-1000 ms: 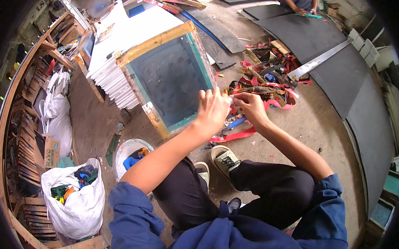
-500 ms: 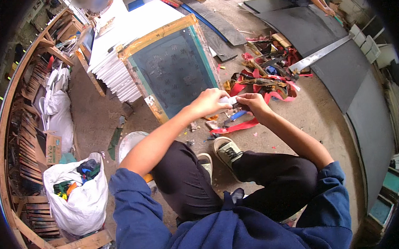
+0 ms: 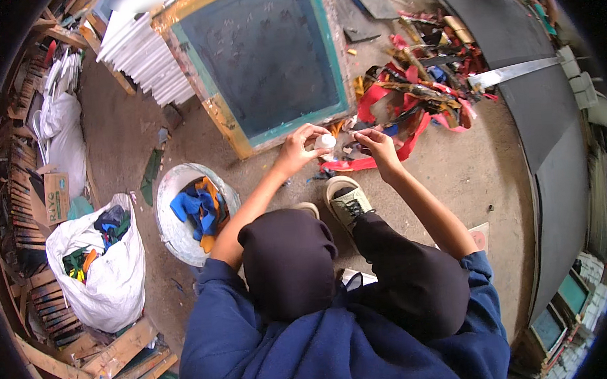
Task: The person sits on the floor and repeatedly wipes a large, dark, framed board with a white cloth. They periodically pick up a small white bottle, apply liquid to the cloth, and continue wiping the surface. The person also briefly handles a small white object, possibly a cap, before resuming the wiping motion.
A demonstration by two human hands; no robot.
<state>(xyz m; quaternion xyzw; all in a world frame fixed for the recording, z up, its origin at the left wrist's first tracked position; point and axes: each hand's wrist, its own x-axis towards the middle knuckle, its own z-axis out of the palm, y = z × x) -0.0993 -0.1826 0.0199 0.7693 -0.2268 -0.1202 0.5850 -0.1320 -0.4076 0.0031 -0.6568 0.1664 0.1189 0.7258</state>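
Note:
My left hand [image 3: 303, 150] is closed around a small white container [image 3: 325, 142] with a rounded end, which may be a little bottle; its exact kind is too small to tell. A short gap to the right, my right hand [image 3: 378, 146] pinches thumb against fingers, with a tiny pale bit at the tips that I cannot make out. Both hands hover over my shoes, near the lower edge of a framed printing screen [image 3: 259, 61] with dark mesh and a teal and yellow-brown border, propped at a slant.
A white bucket [image 3: 174, 229] of blue and orange cloths stands left of my knee, beside a white sack [image 3: 113, 289] of rags. Red and brown scraps [image 3: 408, 98] litter the floor ahead. Black sheets [image 3: 557, 176] with a metal straightedge [image 3: 517, 72] lie right; stacked white boards [image 3: 142, 54] stand far left.
My hands have come apart; the white container stays in the left one. The view has tipped downward, bringing the bucket's cloths into sight and the co-worker at the far right mostly out.

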